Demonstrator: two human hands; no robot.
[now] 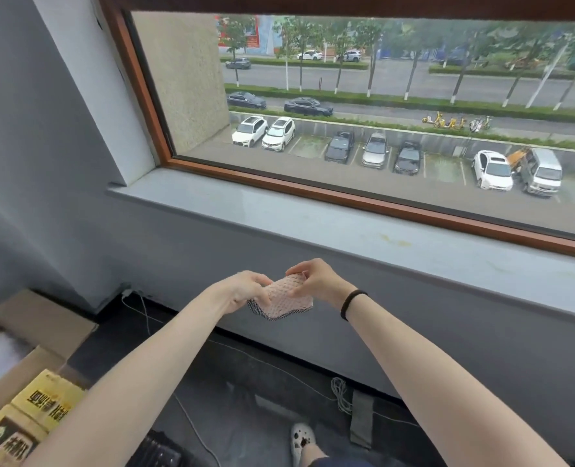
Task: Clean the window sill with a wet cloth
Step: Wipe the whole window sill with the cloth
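A small pink textured cloth (284, 299) with a dark checked edge hangs in the air below the sill's front edge. My left hand (245, 288) pinches its left side and my right hand (313, 280) pinches its top right corner. The grey window sill (363, 241) runs from left to lower right under a brown-framed window (346, 200); faint yellowish marks show near its middle. Both hands are in front of the sill and apart from it.
An open cardboard box (27, 365) with yellow packets stands at the lower left. White cables (340, 392) and a grey strip lie on the dark floor. A foot in a white shoe (301, 439) stands below. The grey wall (43, 163) closes the left side.
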